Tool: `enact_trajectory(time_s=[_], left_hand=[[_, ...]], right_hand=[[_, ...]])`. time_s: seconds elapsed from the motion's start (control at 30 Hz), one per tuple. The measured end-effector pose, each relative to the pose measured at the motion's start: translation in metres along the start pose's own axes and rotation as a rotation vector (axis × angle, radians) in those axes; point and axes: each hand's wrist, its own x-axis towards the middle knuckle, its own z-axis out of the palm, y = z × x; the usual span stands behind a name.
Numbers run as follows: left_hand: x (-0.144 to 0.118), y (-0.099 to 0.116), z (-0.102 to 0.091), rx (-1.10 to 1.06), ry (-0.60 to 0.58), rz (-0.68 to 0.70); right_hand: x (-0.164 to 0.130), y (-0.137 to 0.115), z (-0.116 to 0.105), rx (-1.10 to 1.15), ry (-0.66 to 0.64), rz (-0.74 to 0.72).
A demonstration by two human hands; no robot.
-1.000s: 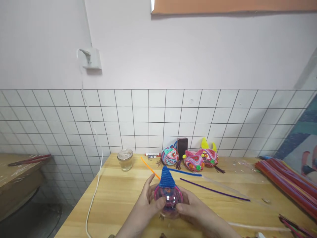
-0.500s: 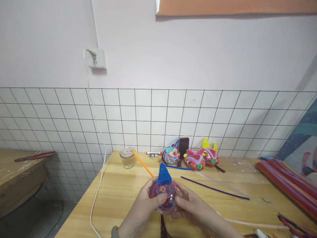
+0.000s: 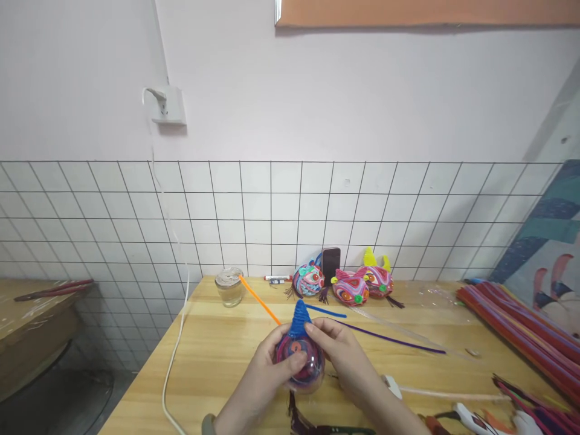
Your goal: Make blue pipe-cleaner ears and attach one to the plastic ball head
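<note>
Right hand point(image 3: 338, 350): half a second ago it cupped the ornament's flank; now its fingertips are raised and pinch at the base of the blue coiled cone point(image 3: 299, 319). Closed grip there.

Left hand point(image 3: 276, 365): unchanged, wrapped around the left side of the pipe-cleaner ball ornament point(image 3: 299, 362), thumb across the front beside the orange eye spiral. The ornament is held just above the near edge of the wooden table point(image 3: 217, 356), cone pointing up and away.

Judgement: the work has shifted from turning the body to handling the cone cap, with the left hand acting as the steady support.

An orange pipe cleaner point(image 3: 259, 299) runs from the cone toward the glass jar point(image 3: 229, 287). Behind lie blue and purple stems, then three finished ornaments point(image 3: 344, 284) and a phone point(image 3: 331, 264) against the tiled wall. Bundled pipe cleaners point(image 3: 521, 329) lie at far right.
</note>
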Motion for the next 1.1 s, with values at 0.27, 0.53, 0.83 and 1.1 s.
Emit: enact_trajectory(time_s=[0.27, 0.53, 0.83, 1.1], left_hand=[[0.002, -0.003, -0.002, -0.009, 0.010, 0.007], [0.002, -0.006, -0.004, -0.025, 0.006, 0.014], [0.011, -0.023, -0.023, -0.066, 0.130, -0.020], [0.024, -0.053, -0.050, -0.094, 0.295, 0.038]], right_hand=[[-0.001, 0.001, 0.001, 0.046, -0.006, 0.042], [0.000, 0.001, 0.002, 0.072, -0.008, 0.059], [-0.002, -0.008, -0.018, -0.061, 0.009, 0.124], [-0.054, -0.028, -0.079, -0.393, 0.069, 0.148]])
